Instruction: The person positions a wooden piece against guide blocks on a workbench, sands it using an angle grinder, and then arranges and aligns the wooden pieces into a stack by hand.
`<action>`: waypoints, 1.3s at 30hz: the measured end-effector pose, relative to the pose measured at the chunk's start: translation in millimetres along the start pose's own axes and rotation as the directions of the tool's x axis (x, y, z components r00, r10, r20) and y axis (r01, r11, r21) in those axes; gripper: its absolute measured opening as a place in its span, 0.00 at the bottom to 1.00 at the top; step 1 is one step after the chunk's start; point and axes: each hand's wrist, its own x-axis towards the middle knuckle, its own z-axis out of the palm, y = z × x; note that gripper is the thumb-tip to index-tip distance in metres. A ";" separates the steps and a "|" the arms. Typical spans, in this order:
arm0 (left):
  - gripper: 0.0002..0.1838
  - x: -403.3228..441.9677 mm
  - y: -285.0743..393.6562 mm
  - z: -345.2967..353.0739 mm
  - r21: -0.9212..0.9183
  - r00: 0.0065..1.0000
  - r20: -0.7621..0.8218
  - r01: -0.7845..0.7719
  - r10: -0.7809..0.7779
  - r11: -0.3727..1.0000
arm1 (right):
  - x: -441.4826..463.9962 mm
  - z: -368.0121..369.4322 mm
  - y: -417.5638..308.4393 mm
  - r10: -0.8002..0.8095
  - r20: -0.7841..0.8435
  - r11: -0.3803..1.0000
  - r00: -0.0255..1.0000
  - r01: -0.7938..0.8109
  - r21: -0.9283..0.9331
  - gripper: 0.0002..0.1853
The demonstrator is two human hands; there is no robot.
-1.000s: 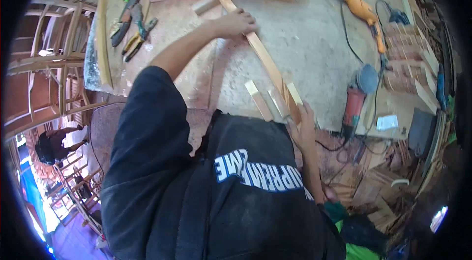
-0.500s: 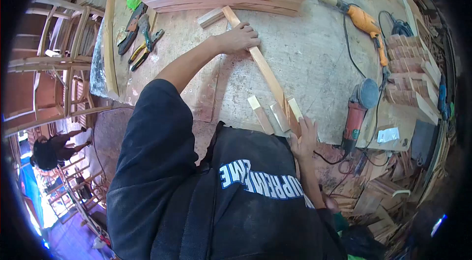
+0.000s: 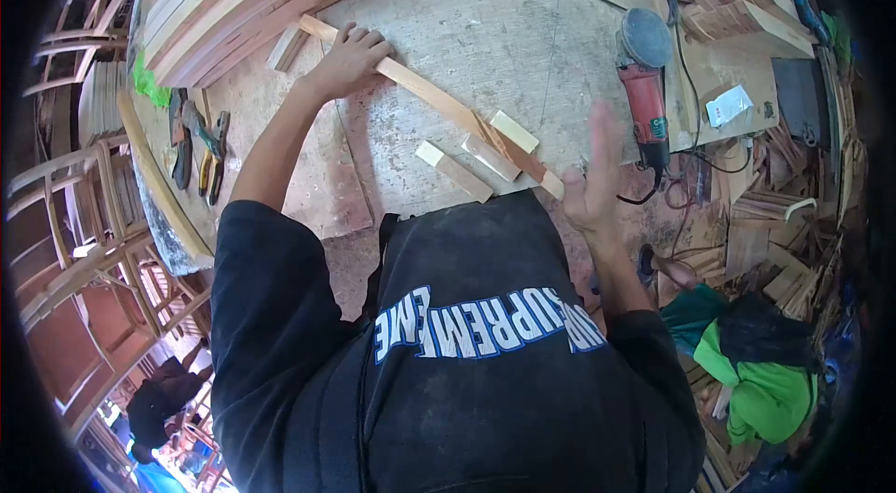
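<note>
A long wooden strip (image 3: 434, 98) lies at a slant across the workbench. My left hand (image 3: 350, 62) is wrapped over its far part, fingers curled around it. At the strip's near end, my right hand (image 3: 597, 180) is held with its fingers stretched out, the thumb beside the strip's tip; whether they touch I cannot tell. Close to that end are short wood blocks: one block (image 3: 513, 131) on the right of the strip, another block (image 3: 490, 158) on its left side, and a third block (image 3: 455, 172) further left. One more block (image 3: 287, 47) lies by the far end.
Stacked curved boards (image 3: 280, 3) fill the back left. Pliers (image 3: 215, 157) lie at the left edge. An angle grinder (image 3: 644, 87) with its cord sits at right, near stacked wood pieces (image 3: 747, 8). A person in green (image 3: 756, 381) is low at right, another person (image 3: 163, 404) at lower left.
The view has turned, swinging the bench contents round. My right hand has gone from resting on the strip's near end to fingers extended beside it. My left hand stays on the strip.
</note>
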 end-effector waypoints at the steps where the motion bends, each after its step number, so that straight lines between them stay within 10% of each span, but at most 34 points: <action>1: 0.19 -0.1 0.9 -1.7 -0.009 1.000 0.009 0.005 -0.005 1.000 | 7.3 -0.9 -6.1 -0.005 -0.104 0.999 0.995 0.009 0.032 0.36; 8: 0.23 0.3 3.0 -7.9 -0.025 1.000 -0.020 -0.003 0.002 1.000 | 0.6 89.7 22.1 0.316 0.112 0.851 0.942 -0.229 -0.472 0.37; 16: 0.30 3.2 11.4 -17.3 -0.063 0.997 0.077 0.026 -0.022 0.998 | -64.8 27.4 48.1 0.359 -0.096 0.928 0.928 -0.366 -0.069 0.29; 29: 0.27 50.7 98.4 20.7 0.016 0.991 -0.105 0.086 -0.084 0.996 | -95.7 -13.7 54.1 0.310 -0.080 0.950 0.947 -0.311 -0.010 0.17; 34: 0.28 70.7 157.9 10.6 -0.145 0.966 -0.181 0.159 -0.184 0.977 | -61.5 -68.1 114.9 0.282 -0.372 0.885 0.884 -0.389 -0.254 0.30; 39: 0.28 81.1 180.7 32.9 -0.083 0.956 -0.194 0.209 -0.222 0.974 | -23.8 -76.8 155.0 0.586 0.016 0.719 0.810 -0.511 -0.471 0.50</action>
